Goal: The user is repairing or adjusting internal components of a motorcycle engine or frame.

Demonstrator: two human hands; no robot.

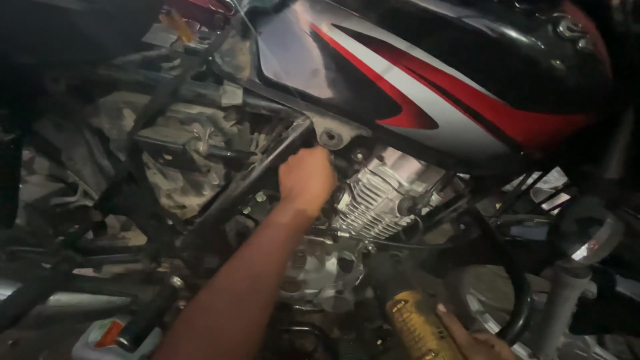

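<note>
Reaching under the black-and-red fuel tank (427, 73), the left hand (305, 179) is closed, its grip hidden, beside the finned engine cylinder (373, 203); the right hand (475, 341) steadies a yellow torch (415, 325), best kept trained there.

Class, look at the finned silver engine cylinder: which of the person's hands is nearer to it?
Left. The left hand reaches in right beside the finned engine cylinder; the right hand is lower down, on a yellow tool.

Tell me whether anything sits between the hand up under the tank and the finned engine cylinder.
Nothing visible does. The left hand is already in the gap under the fuel tank, right beside the finned cylinder. The black frame tube runs along its other side. Its fingers are hidden, so actual contact cannot be told.
</note>
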